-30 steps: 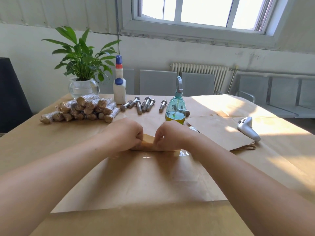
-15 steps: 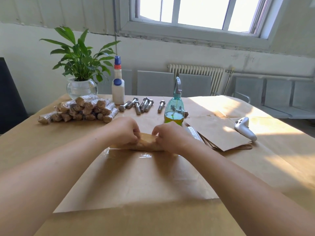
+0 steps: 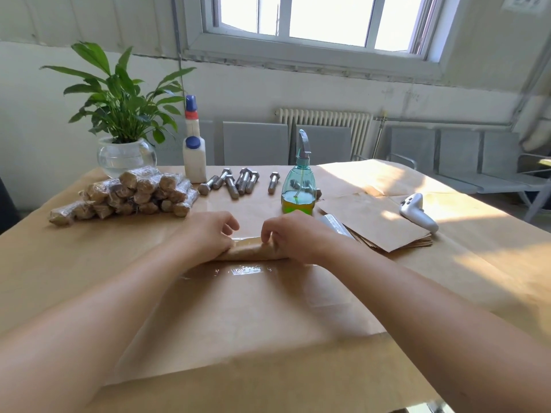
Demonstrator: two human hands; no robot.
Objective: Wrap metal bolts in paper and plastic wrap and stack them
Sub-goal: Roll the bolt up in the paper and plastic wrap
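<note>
My left hand and right hand both sit on the paper-wrapped bolt, one at each end, fingers curled over it and gripping. Roll's long axis runs left-right across my view, flat on the tabletop, lying on a clear plastic wrap sheet that glints just on my side of it. Which end holds the bolt head I can't tell, paper hides it.

Landmark = green spray bottle, upright:
- The roll is just in front of it, towards me.
- Bare bolts to its left, loosely side by side, shanks running mostly away from me, one more partly hidden behind the bottle.
- Stack of wrapped bolts further left, ends facing me.
- White glue bottle, blue cap, behind-left of it; potted plant in a glass bowl beyond the stack.
- Pile of brown paper sheets just to its right, plastic wrap roll at the pile's near-left edge, white controller further right.

No readable labels or writing on any bottle.
</note>
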